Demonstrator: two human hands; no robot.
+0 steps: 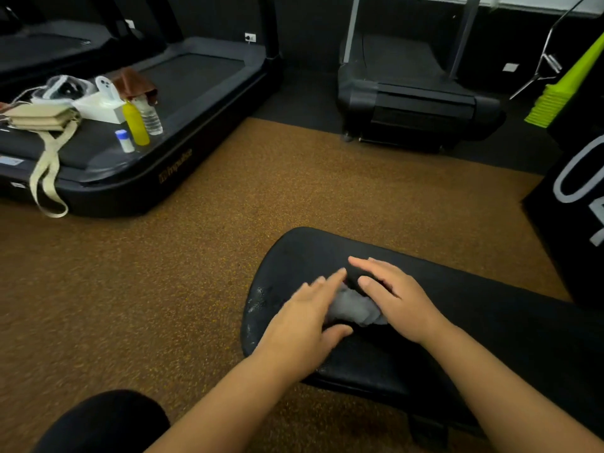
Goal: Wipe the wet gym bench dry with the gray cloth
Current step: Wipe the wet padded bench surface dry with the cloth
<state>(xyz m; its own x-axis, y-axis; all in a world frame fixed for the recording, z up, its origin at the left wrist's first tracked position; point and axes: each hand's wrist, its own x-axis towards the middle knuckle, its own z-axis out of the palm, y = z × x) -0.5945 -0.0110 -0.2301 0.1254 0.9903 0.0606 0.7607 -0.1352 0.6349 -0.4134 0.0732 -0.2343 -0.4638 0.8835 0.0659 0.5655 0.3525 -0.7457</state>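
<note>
Gray cloth seemingly under both hands.

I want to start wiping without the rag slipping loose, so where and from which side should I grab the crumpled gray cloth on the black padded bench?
Probably grip the raised, bunched middle of the crumpled gray cloth, coming from above. It lies in a soft heap on the black padded bench between the left hand and the right hand. Both lie flat at its sides, so curling the fingers inward would gather the folds.
</note>
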